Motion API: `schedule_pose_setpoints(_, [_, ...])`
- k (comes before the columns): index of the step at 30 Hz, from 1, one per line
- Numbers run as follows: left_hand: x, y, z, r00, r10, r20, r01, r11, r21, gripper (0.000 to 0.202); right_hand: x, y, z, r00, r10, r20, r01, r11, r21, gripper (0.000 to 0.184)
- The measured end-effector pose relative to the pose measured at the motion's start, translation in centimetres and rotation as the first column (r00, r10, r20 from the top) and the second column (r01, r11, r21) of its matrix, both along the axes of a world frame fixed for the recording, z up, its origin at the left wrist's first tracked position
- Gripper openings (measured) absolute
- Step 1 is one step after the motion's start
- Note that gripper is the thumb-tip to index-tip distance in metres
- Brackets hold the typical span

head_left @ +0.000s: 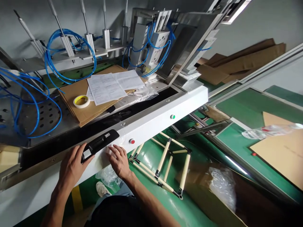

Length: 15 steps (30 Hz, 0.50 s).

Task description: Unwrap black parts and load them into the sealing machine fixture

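My left hand (pixel 72 165) open against black handle (pixel 100 142), right hand (pixel 119 160) flat on white panel (pixel 151 123) edge, both holding nothing

- The left hand (pixel 72 165) rests at the left end of the handle (pixel 99 145) on the panel (pixel 151 126)
- The right hand (pixel 119 160) lies just right of it
- The tape roll (pixel 81 101) and papers (pixel 106 88) lie on cardboard (pixel 71 94) behind
- The tube frame (pixel 165 164) lies below
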<state>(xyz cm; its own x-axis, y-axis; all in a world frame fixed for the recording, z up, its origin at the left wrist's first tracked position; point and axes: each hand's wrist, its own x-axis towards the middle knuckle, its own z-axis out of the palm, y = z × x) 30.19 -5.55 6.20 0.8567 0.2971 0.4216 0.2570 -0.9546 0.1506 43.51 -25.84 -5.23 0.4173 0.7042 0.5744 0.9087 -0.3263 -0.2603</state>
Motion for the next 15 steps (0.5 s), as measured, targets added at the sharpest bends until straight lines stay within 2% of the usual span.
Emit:
schedule_pose_setpoints(6, [2.8,-0.3,-0.4,0.993,-0.118,-0.025,0.117,0.993,-0.007,0.047,0.9,-0.4,-0.3,0.997,0.080,-0.024,-0.080,0.997,-0.014,0.032])
schedule_pose_setpoints(15, [3.9,0.9,-1.4,0.987,-0.145,-0.069,0.147,0.989,0.021,0.046,1.1,-0.3,-0.3,0.994,0.088,-0.057,-0.089,0.996,-0.011,0.032])
